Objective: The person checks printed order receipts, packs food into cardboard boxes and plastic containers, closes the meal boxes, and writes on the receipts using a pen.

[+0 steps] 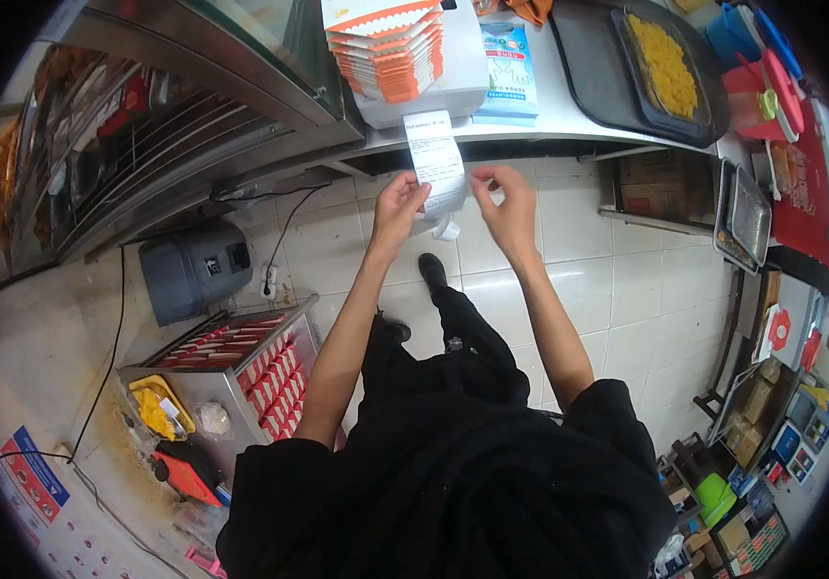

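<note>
My left hand [397,207] pinches the left edge of a long white printed receipt [437,169]. Its top end lies against the front of a white box on the counter, and the lower end curls [445,230] below my hands. Just to the right of the paper is my right hand [511,214], with thumb and fingers bent in a loose curve. I see nothing between those fingers, and a narrow gap separates them from the receipt.
On the steel counter stand a stack of orange-and-white folded cartons [386,48], a blue glove packet [507,72] and a dark tray [588,68] with yellow food [663,63]. A glass-fronted cabinet [279,58] is at left. A grey bin [193,265] and cables are on the floor.
</note>
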A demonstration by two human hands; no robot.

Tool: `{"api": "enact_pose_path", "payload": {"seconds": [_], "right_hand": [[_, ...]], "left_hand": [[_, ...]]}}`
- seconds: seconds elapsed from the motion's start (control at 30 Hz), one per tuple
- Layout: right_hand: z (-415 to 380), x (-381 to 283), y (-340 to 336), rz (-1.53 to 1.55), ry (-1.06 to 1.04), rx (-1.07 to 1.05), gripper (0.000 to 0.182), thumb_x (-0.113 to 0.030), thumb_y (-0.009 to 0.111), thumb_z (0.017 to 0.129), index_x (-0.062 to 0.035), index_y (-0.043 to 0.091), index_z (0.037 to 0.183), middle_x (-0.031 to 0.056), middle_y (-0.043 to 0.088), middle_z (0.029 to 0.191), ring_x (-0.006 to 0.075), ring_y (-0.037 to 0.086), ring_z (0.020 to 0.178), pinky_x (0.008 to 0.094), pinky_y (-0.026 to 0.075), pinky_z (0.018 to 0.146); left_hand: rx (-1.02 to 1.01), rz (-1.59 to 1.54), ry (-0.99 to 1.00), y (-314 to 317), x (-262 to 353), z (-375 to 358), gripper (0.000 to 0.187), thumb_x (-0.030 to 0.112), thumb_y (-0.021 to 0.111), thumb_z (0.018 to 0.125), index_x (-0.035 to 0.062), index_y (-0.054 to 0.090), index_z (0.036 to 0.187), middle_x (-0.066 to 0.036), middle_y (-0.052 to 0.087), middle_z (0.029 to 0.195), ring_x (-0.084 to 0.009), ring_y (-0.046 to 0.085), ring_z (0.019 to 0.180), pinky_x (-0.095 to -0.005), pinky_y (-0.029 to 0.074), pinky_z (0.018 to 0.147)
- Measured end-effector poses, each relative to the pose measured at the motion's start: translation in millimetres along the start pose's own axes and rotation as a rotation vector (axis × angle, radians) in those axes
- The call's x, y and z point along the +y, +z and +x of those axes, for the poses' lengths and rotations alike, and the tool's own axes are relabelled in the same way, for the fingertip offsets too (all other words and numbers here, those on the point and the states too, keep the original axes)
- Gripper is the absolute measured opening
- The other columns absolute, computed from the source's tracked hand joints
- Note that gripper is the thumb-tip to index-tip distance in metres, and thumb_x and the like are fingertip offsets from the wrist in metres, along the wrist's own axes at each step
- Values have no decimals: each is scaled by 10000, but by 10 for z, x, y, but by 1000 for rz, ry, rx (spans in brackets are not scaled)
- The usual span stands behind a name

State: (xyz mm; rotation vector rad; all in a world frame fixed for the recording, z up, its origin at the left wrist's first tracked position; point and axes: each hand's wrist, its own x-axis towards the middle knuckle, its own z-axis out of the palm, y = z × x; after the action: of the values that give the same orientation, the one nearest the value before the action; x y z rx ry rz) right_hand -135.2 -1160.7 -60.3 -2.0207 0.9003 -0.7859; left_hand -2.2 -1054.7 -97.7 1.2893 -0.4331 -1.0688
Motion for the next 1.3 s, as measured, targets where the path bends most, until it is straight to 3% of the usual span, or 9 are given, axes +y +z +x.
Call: {"api": "enact_pose_path", "payload": {"seconds": [0.13,0.37,0.67,0.77,0.9,1.03,1.13,1.17,1.3], "right_hand": [[62,-130,44,-50,-301,-163,101,-81,641,695,-72,612,791,57,595,778,245,527,733,344,416,636],[62,-252,83,-104,-326,-325,124,-104,671,679,-61,630,788,63,599,776,252,553,745,353,450,640],[85,-150,164,-182,-518,-289,84,-111,640,684,-65,579,718,63,562,698,250,554,669,362,452,548],[58,-123,176,-192,-488,-288,75,-89,642,684,-55,597,732,69,578,695,224,576,641,324,462,543],[122,25,160,217,48,68,79,-48,625,700,-29,629,776,77,629,720,171,602,628,259,463,586],[70,-173,57,138,-114,-166,113,-74,645,702,-41,644,810,78,635,787,200,608,704,309,472,635],[82,-248,141,-53,-372,-271,97,-72,647,729,-11,638,805,83,636,805,195,600,690,279,467,589],[107,-284,126,-65,-291,-324,124,-124,670,695,-47,653,791,99,634,820,285,600,742,342,476,631],[176,-209,140,-10,-206,-349,126,-112,653,707,-34,661,805,89,638,770,211,601,668,297,471,617]], "left_hand": [[-37,64,39,-44,22,-36,117,107,560,845,31,565,935,-8,603,864,-55,528,757,-204,408,663],[-40,156,67,-130,18,-190,104,60,577,816,-8,582,895,-1,584,847,-55,531,764,-201,422,684],[-13,189,35,-114,105,-209,157,64,602,808,-40,601,926,-35,612,841,-72,553,746,-198,441,693],[-14,213,38,-117,109,-218,160,75,614,803,-39,608,916,-35,617,828,-73,554,740,-195,440,688],[32,213,68,-166,52,-235,155,82,623,798,-33,617,901,-36,618,807,-75,554,732,-197,440,680],[40,152,104,-156,-19,-238,153,81,615,798,-22,620,911,-37,620,822,-81,555,749,-211,440,693],[26,195,133,-96,26,-234,167,90,610,802,-9,620,936,-38,625,876,-91,561,801,-220,437,727],[38,240,152,-87,55,-230,170,90,609,801,-12,622,936,-41,627,874,-93,563,797,-221,439,722],[99,264,253,-28,123,-217,131,57,619,777,-16,637,884,-34,639,771,-62,553,697,-205,448,641]]}}
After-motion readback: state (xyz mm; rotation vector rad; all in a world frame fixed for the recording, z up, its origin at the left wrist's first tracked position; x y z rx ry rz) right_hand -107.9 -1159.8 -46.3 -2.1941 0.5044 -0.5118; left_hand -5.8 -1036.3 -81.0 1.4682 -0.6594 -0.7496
